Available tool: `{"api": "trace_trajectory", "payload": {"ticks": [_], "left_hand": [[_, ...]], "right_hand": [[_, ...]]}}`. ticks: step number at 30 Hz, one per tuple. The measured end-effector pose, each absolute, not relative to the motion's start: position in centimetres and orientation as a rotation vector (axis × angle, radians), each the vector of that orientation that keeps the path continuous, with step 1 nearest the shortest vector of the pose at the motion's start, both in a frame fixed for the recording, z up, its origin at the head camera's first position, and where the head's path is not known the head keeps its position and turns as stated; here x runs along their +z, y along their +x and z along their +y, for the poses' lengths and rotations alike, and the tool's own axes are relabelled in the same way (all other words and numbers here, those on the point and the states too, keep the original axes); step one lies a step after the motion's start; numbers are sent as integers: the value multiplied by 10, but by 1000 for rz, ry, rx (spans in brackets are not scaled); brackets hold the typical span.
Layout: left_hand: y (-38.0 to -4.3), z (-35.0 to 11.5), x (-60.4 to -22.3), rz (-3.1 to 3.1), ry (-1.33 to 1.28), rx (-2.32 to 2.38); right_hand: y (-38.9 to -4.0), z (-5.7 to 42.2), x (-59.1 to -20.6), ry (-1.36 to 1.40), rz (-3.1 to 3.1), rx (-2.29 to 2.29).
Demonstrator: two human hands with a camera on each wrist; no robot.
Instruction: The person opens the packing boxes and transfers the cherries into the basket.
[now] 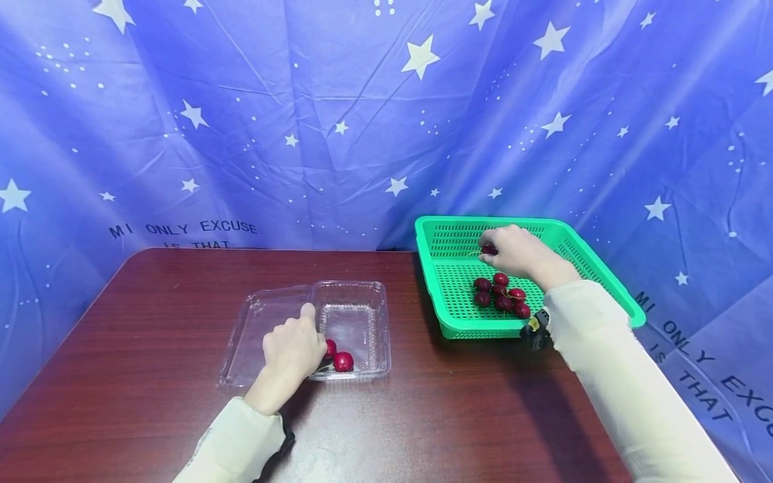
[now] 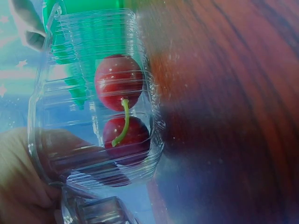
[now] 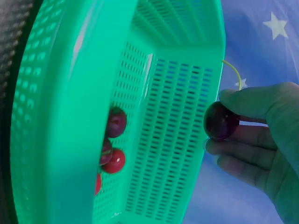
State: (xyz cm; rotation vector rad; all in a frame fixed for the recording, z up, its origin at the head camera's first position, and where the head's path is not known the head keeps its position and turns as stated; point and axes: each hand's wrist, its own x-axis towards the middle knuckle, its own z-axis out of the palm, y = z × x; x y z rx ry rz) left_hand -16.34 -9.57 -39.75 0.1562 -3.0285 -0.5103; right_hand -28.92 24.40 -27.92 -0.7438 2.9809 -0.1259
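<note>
On the left of the table stands a clear plastic container with its hinged lid folded out flat. Two red cherries lie inside, near its front wall; one green stem shows between them. My left hand grips the container at its hinge side, with fingers seen through the clear wall. Above the far part of a green basket, my right hand pinches a dark red cherry between thumb and fingertips, its thin stem sticking up. Several more cherries sit on the basket floor.
The brown wooden table runs up to a blue star-printed cloth hanging behind it. The basket's raised rim stands around its cherries, under my right forearm. A dark strap is on my right wrist.
</note>
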Motion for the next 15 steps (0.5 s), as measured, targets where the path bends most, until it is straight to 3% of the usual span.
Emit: {"api": "trace_trajectory", "payload": {"ticks": [15], "left_hand": [[-162,-95,-396,-3028,159,-499]], "right_hand": [[-293,252,-294,-696,2967,-110]]}}
